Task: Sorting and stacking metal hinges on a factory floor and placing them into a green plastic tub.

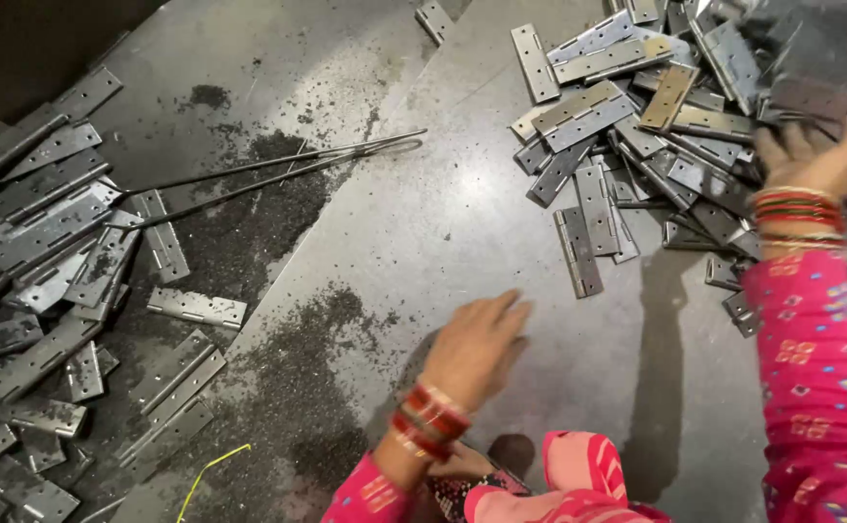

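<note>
My left hand rests flat on the grey metal sheet near the bottom middle, fingers apart, holding nothing. My right hand reaches into a heap of grey metal hinges at the upper right; its fingers are curled among blurred hinges, and whether it grips one cannot be told. Both wrists wear red bangles over pink patterned sleeves. A second pile of hinges lies along the left side.
A long bent wire rod lies across the sheets between the two piles. Dark metal filings are strewn on the floor sheet. A thin yellow wire lies at the bottom left. My knee in pink cloth is at the bottom.
</note>
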